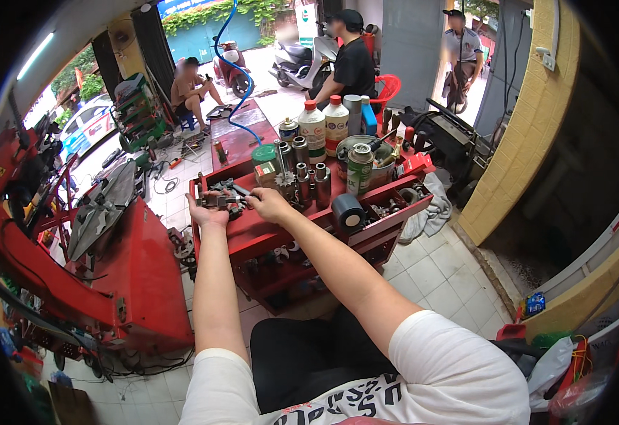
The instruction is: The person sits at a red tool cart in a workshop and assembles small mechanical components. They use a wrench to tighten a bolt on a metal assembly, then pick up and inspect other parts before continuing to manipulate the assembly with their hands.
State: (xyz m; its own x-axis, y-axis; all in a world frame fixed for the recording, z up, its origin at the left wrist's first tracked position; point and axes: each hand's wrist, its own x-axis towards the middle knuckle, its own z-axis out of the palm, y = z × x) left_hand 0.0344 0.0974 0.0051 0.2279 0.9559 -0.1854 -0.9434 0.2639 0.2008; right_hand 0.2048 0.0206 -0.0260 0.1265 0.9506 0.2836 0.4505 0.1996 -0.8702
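Hands: both of mine reach forward over the red tool cart (281, 237), forearms coming in from the lower edge.
Left hand (206, 211): palm up at the cart's near-left corner, fingers curled around a small dark metal part (218, 200); gripping it, not loose.
Right hand (270, 205): just beside the left, fingers bent and pinched toward the same metal part; whether the tips actually clamp it I cannot tell, the piece is too small in this view.
Part location: between my two hands, touching the left fingers, above the tray's near-left end.
Beyond fingertips: upright steel sockets (302, 177) stand close past my right hand; a green tin (265, 156) sits behind them.
Right of right hand: black tape roll (347, 212) on the tray edge, near but apart; a printed can (359, 170) farther back.
Far rim: white bottles with red caps (323, 126), well apart from my fingers.
Left of left hand: red machine body (139, 276), apart from the cart.
Technique note (judgement): keep the left grip steady as the anchor, work only with the right fingertips, hold the piece over the tray so anything dropped lands there and not on the tiled floor (430, 273).
Risk (judgement): elbow sweep could tip the sockets; keep wrists low.
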